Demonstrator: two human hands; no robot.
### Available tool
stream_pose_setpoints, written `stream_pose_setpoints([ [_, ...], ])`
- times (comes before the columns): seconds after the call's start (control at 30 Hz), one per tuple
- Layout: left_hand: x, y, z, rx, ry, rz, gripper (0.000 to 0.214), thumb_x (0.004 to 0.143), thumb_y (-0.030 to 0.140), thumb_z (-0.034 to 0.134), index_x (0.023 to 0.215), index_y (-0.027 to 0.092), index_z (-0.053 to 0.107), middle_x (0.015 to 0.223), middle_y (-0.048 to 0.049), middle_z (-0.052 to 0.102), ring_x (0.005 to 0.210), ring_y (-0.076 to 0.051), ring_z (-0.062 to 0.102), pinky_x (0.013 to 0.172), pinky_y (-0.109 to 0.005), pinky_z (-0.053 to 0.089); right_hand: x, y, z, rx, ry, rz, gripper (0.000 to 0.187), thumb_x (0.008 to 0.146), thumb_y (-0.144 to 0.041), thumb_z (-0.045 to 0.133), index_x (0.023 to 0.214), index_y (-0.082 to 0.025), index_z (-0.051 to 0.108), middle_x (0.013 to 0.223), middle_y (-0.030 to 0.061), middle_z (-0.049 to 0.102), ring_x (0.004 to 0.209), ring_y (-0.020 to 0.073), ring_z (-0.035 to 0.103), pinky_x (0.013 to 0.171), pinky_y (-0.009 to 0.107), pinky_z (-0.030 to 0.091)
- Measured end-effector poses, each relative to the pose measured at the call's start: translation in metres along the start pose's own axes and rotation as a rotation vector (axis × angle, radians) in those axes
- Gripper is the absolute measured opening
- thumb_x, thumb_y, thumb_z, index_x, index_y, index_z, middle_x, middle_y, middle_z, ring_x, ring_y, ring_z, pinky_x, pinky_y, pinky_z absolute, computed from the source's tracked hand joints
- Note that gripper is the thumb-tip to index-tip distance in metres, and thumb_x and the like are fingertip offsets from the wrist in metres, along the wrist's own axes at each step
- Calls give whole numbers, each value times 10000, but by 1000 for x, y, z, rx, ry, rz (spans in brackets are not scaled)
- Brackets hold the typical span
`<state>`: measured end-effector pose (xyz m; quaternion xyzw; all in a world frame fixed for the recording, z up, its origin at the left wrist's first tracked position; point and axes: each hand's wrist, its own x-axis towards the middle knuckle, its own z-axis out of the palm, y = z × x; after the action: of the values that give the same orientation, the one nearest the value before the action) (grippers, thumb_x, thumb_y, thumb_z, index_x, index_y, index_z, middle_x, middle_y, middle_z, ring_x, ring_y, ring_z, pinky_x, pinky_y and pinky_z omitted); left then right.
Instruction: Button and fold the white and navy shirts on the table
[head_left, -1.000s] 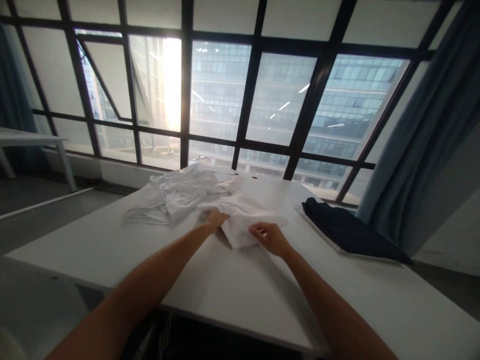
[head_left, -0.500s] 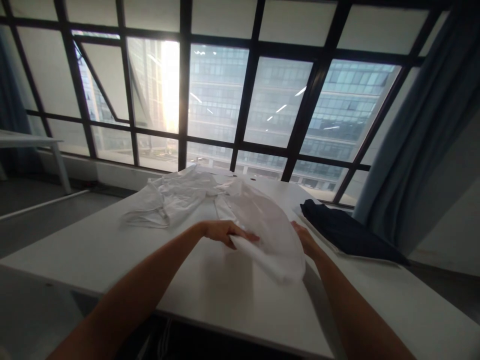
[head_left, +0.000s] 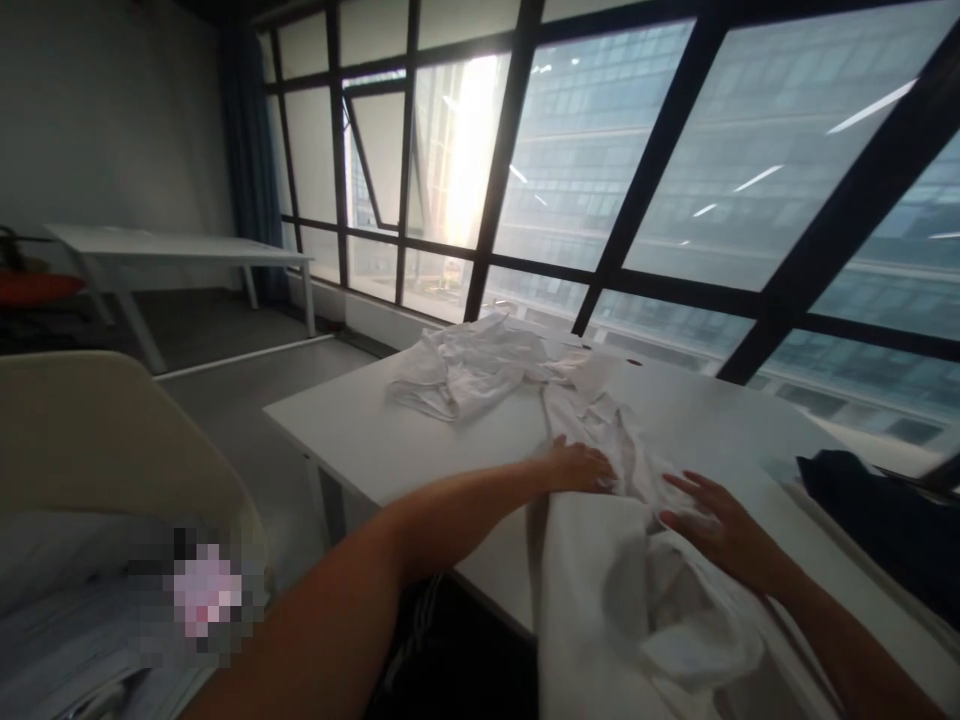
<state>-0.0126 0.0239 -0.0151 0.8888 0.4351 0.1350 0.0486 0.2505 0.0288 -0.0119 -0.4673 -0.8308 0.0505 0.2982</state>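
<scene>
A long white cloth, apparently a garment [head_left: 600,560], runs along the table and hangs over its front edge toward me, loosely bunched at the near end. My left hand [head_left: 577,467] rests flat on it with the fingers stretched out. To the right, my right hand [head_left: 709,520] lies on the cloth with its fingers apart. Farther back, a crumpled white cloth [head_left: 465,370] lies at the table's left side. Whether the two white pieces are joined I cannot tell.
The white table [head_left: 360,430] stands before a large window. Folded dark navy cloth [head_left: 892,530] lies at its right. A pale chair [head_left: 97,430] with light cloth on it is at left, and a second white table [head_left: 172,243] stands beyond.
The view has turned left. My left hand has let go of the white cloth's edge and now lies flat on it. The cloth has come down over the table's front edge.
</scene>
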Motion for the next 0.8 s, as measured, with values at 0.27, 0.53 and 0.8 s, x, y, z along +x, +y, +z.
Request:
stream_pose_setpoints([
  [0.27,3,-10,-29,-82,205,61,122,803,296,674,881,203,665,974,-43,715,975,-204,631,878,-317,419,9,-32,2,184,-275,-32,472,746,-652,541,815,-223,726,913,130,712,851,300,661,820,422,525],
  [0.53,-28,-75,-94,-673,655,-63,62,752,168,612,762,152,552,745,-12,628,730,-130,585,758,-268,470,-9,-5,-76,384,-291,195,498,676,-669,645,653,-171,626,630,39,606,599,172,553,568,291,463],
  [0.8,-21,-18,-67,-418,501,-87,246,838,377,590,995,206,668,1013,-66,693,947,-207,601,947,-335,416,-12,-40,-40,351,-375,113,498,747,-585,632,893,-114,706,748,59,660,642,150,555,581,257,443],
])
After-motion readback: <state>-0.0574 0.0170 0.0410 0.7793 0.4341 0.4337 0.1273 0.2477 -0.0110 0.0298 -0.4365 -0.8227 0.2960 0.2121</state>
